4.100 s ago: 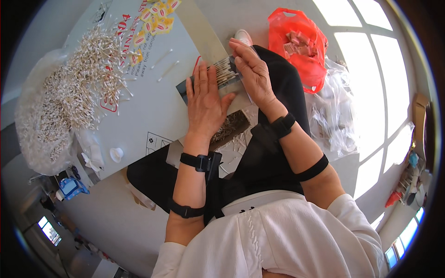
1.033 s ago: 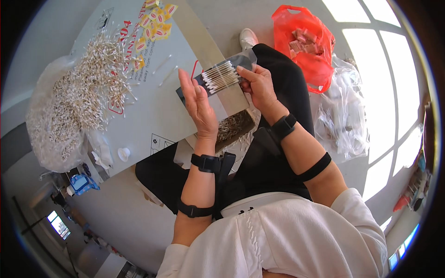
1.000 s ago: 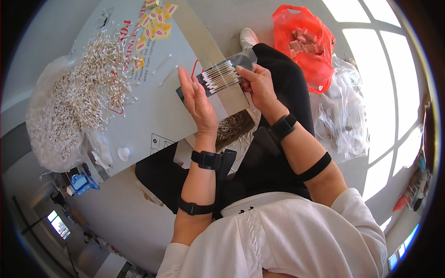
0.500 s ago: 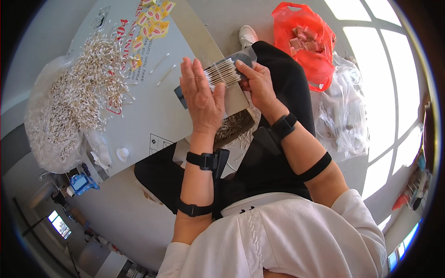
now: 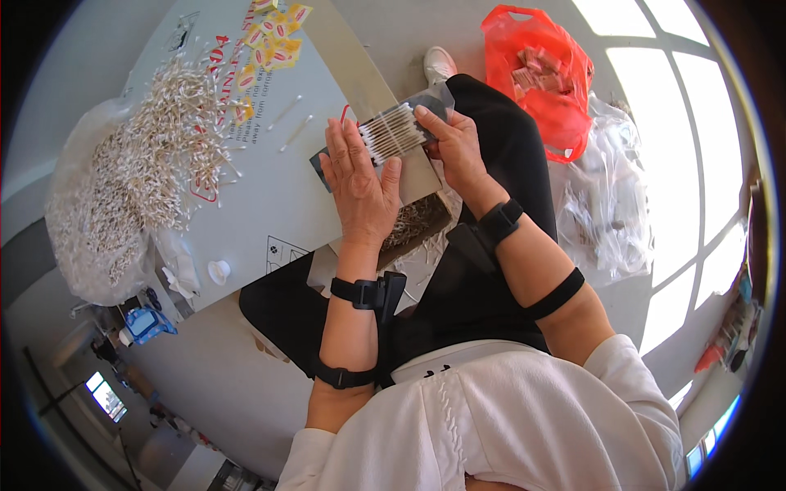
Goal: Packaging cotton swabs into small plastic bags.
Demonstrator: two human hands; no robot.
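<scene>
A row of cotton swabs [image 5: 390, 132] lies side by side on a dark, partly clear plastic pouch [image 5: 442, 100] at the table's near right corner. My right hand [image 5: 460, 147] grips the pouch from the right, its thumb on top near the swab tips. My left hand [image 5: 360, 188] is open, fingers straight and thumb apart, its edge by the left ends of the swabs. Whether its palm touches them is hidden. Two loose swabs [image 5: 286, 111] lie on the table [image 5: 270, 188] beyond my left hand.
A large heap of cotton swabs [image 5: 155, 155] spills from a clear bag on the left. Yellow packets [image 5: 274, 41] lie at the far side. An open box of swabs [image 5: 422, 219] is below my hands. A red bag [image 5: 508, 49] and clear bags [image 5: 602, 188] rest on the right.
My left hand has shifted slightly toward me, and its fingers have drawn down beside the swab ends. My right hand and the pouch have hardly moved.
</scene>
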